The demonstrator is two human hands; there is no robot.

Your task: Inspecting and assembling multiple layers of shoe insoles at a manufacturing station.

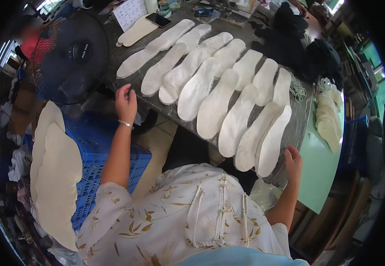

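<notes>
Insoles (228, 106) lie fanned in an overlapping row across the dark table (299, 128); right hand (293, 160), fingers loosely apart, touches the nearest insole (273, 142) at the end. Left hand (126, 103) rests at the table edge, fingers relaxed, holding nothing; best to lift from the heel, I'd say, so neighbours stay put.

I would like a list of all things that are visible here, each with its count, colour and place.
insoles: about fifteen, white, in overlapping rows on the table
table: one, dark grey, in front of the person
fan: one, black, upper left
crate: one, blue, lower left
sheets: a stack, cream, leaning on the crate
phone: one, black, top of the table
stack of insoles: one, cream, on the green surface at right
cord: a bundle, white, right table edge
dark cloth: a pile, black, upper right
left hand: empty, at the table's near edge
right hand: touching the nearest insole
</notes>
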